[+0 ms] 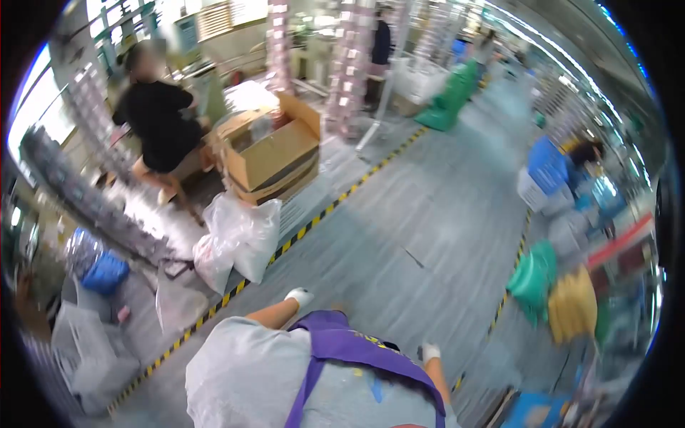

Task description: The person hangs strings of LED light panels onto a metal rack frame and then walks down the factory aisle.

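Observation:
My left hand (300,296), in a white glove, hangs ahead of my body over the grey floor (399,235). Its nearest objects are the filled clear plastic bags (250,239) beside the striped line, and it does not touch them. On the other side, my right hand (429,352) is also white-gloved and hangs low over the floor. Both hands are small and blurred, so I cannot tell how their fingers are set. No held object can be made out. Across my grey shirt lies a purple apron (349,346).
Yellow-black floor tape (335,205) borders the walkway. At left, a seated person (158,118) is beside an open cardboard box (275,153). Along the right stand a green sack (535,282), a yellow sack (573,303) and blue crates (548,165). A large green bag (449,96) stands farther ahead.

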The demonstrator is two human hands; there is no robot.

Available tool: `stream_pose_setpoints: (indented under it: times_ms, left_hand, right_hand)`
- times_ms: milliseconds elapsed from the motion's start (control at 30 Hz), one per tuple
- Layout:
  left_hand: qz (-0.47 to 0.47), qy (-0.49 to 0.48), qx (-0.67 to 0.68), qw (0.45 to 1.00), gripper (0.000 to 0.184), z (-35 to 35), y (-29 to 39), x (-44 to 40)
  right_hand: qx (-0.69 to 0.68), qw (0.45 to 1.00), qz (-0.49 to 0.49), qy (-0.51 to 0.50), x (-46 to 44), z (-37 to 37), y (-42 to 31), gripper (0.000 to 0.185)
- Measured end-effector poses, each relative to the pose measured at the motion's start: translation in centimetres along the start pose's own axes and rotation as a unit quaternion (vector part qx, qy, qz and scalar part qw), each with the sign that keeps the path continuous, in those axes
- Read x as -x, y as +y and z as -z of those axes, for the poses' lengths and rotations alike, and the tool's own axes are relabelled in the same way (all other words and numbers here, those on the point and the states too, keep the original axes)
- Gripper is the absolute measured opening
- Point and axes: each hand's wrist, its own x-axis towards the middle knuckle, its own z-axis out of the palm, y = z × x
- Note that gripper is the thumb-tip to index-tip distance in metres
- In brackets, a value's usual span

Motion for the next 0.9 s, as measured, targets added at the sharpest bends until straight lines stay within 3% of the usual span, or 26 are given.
stream_pose_setpoints:
  times_ms: [33,67,133,167,233,267,300,367,467,567,667,767,833,900]
  left_hand:
    - [-0.017,-0.006,-0.064,0.998,0.046,0.8,1.6,-2.2]
    - [-0.034,-0.014,-0.131,0.991,0.042,1.3,3.3,-4.6]
    - [-0.006,0.001,-0.131,0.991,0.04,2.4,9.0,-8.8]
    - [-0.003,0.004,-0.148,0.989,0.039,3.1,12.9,-11.2]
    - [-0.024,0.04,-0.095,0.994,0.041,1.9,19.7,-20.4]
    - [-0.088,0.008,-0.146,0.985,0.042,1.2,24.0,-25.7]
    - [-0.012,0.034,0.033,0.999,0.041,2.5,30.9,-25.0]
    - [-0.049,0.03,0.043,0.997,0.04,3.9,43.1,-25.3]
    - [-0.267,-0.008,0.042,0.963,0.045,2.8,58.8,-29.7]
    - [-0.32,-0.031,0.018,0.947,0.045,5.0,71.1,-28.3]
    - [-0.288,-0.021,0.04,0.956,0.05,1.5,75.9,-37.1]
    - [-0.153,-0.019,-0.1,0.983,0.051,-1.0,76.3,-45.9]
    - [-0.038,-0.006,-0.037,0.999,0.05,1.2,78.0,-45.1]
    - [0.034,0.035,0.13,0.99,0.051,2.6,79.5,-43.8]
  right_hand:
    - [-0.327,0.938,-0.103,0.042,-4.9,2.2,-3.5,0.014]
    - [-0.342,0.938,-0.056,0.02,-9.3,5.1,-6.7,0.013]
    - [-0.389,0.92,-0.036,-0.012,-18.1,9.1,-9.4,0.018]
    - [-0.457,0.888,-0.051,0.016,-21.2,10.3,-10.1,0.021]
    - [-0.461,0.882,-0.094,0.024,-26.9,14.0,-11.5,0.02]
    - [-0.454,0.883,-0.117,0.023,-29.5,15.8,-11.4,0.02]
    - [-0.444,0.887,-0.127,0.021,-32.3,18.2,-11.7,0.02]
    - [-0.423,0.896,-0.136,0.009,-37.9,22.8,-13.2,0.02]
    - [-0.4,0.907,-0.133,-0.008,-48.2,29.1,-16.2,0.019]
    - [-0.37,0.92,-0.126,-0.034,-59.2,34.4,-17.8,0.019]
    - [-0.327,0.936,-0.123,-0.052,-69.2,40.7,-18.3,0.019]
    - [-0.284,0.949,-0.121,-0.06,-78.9,48.3,-19.3,0.019]
    - [-0.237,0.964,-0.106,-0.056,-86.3,53.4,-20.0,0.02]
    - [-0.186,0.979,-0.047,-0.061,-94.6,58.2,-22.2,0.02]
